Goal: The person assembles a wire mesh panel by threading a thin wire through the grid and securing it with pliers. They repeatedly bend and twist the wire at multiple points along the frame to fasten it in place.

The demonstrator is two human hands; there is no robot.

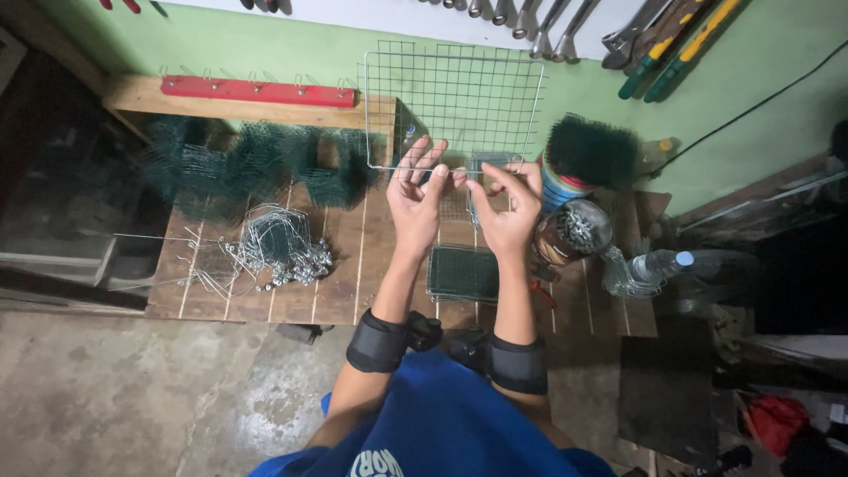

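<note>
A slatted wooden worktop [344, 274] stands against a green wall. Two hands: the left hand [415, 199] and right hand [505, 205] pinch one small wire mesh piece [481, 166] between thumbs and fingertips, other fingers spread. One large wire grid [455, 102] leans just beyond the fingers.

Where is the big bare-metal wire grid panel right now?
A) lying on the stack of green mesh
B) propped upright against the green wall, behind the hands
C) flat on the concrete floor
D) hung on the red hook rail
B: the wire grid panel stands on edge against the green wall, just beyond the left hand and right hand.
</note>
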